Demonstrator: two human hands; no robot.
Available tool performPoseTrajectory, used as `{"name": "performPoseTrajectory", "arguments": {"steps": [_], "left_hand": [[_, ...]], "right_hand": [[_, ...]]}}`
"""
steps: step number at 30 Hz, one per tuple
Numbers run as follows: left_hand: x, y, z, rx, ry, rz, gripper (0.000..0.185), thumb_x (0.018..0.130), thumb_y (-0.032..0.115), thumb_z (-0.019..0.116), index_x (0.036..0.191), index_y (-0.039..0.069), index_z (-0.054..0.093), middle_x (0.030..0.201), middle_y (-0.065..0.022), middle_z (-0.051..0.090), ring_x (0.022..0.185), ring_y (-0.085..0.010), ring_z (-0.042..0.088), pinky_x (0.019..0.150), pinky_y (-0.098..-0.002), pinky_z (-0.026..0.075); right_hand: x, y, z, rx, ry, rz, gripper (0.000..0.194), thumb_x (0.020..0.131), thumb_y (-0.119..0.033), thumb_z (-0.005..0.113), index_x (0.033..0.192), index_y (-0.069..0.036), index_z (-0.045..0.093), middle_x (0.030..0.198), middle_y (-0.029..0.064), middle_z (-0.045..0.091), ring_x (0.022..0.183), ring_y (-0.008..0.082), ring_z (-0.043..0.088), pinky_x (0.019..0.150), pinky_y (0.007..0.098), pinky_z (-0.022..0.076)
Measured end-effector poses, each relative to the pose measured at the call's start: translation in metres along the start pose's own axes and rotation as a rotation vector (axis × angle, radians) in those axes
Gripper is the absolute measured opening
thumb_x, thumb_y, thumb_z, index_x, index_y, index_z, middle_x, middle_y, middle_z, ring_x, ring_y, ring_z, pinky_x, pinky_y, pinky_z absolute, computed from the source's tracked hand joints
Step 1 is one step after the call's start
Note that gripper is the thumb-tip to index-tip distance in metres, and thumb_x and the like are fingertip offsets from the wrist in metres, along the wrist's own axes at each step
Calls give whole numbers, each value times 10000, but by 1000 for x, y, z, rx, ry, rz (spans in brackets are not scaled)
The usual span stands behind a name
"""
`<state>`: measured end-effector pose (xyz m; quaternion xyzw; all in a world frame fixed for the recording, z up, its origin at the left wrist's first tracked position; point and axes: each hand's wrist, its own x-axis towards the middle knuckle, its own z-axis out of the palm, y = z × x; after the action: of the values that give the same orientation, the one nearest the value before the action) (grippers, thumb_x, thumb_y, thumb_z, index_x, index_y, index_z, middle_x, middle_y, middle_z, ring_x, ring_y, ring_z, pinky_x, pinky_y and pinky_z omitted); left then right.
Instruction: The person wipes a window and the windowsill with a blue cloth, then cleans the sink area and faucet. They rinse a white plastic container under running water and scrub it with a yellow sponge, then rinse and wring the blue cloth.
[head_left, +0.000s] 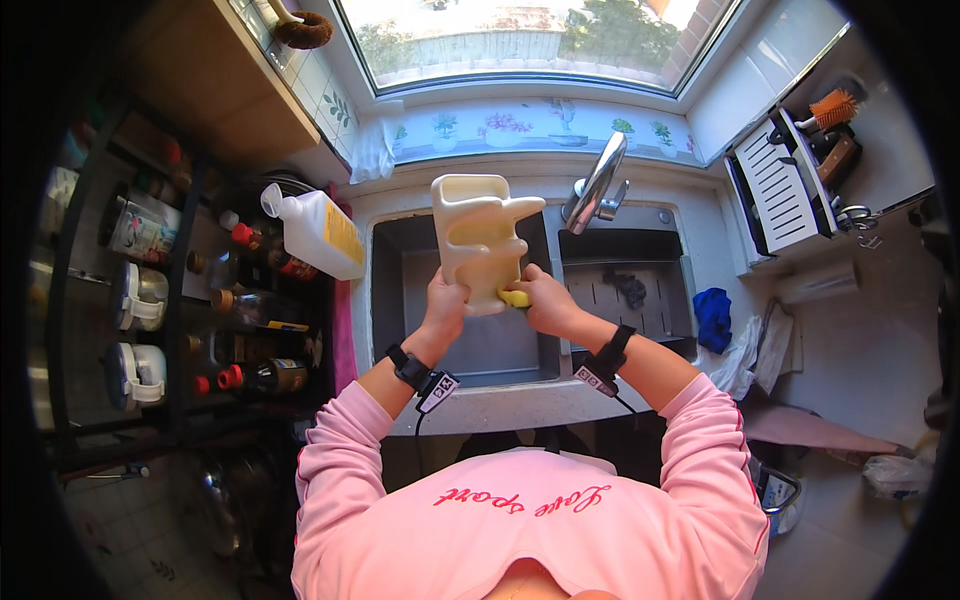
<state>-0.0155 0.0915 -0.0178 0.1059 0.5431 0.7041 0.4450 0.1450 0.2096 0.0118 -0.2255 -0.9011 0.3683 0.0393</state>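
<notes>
A cream-coloured moulded rack (480, 259), with curved arms along its right side, is held up over the left basin of a double sink (450, 361). My left hand (448, 306) grips its lower left edge, thumb on the front. At the lower right corner my right hand (550, 300) pinches a yellow sponge (515, 298), which touches the rack. The chrome faucet (598, 184) stands to the right of the rack. In the right basin lies a dark scouring pad (626, 289).
A white plastic jug (324, 234) with its cap flipped up stands left of the sink. Bottles and jars fill the shelf (187, 300) further left. Right of the sink are a blue cloth (712, 320), plastic bags (739, 356) and a slotted white utensil holder (776, 191).
</notes>
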Motion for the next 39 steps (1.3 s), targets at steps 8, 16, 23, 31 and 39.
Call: {"name": "performPoseTrajectory", "arguments": {"steps": [8,16,23,31,39], "left_hand": [[10,1,-30,-165,-77,-154,660,610,-146,411,1241,9,525,1175,-95,595,1128,-275,575,964,-379,491],[27,-8,-3,-302,-181,-234,639,622,-152,428,1224,33,534,1134,-77,596,1069,-258,587,902,-353,504],[41,-25,10,-278,-149,-221,638,632,-148,434,1235,38,527,1146,-83,587,1074,-288,587,913,-383,510],[39,-30,16,-317,-158,-260,643,640,-159,423,1230,67,541,1154,-78,591,1093,-283,587,905,-391,518],[35,-26,22,-321,-148,-259,647,643,-169,416,1238,53,538,1180,-82,595,1120,-274,579,924,-382,510]], "right_hand": [[-38,49,-72,-316,104,-11,164,659,57,656,779,-55,663,948,92,552,916,289,552,775,366,473],[0,106,-141,-1181,134,-54,157,727,-165,665,829,-86,754,1566,54,293,1458,242,231,1166,423,208],[25,127,-144,-1310,39,8,284,780,-179,628,1006,-52,743,1519,102,368,1456,236,237,1191,421,157],[27,141,-142,-1340,42,15,340,860,-217,546,1100,-51,720,1508,123,379,1436,252,282,1185,420,170],[23,145,-140,-1293,70,39,351,841,-194,561,1110,-22,707,1483,142,406,1420,256,311,1168,412,214]]}}
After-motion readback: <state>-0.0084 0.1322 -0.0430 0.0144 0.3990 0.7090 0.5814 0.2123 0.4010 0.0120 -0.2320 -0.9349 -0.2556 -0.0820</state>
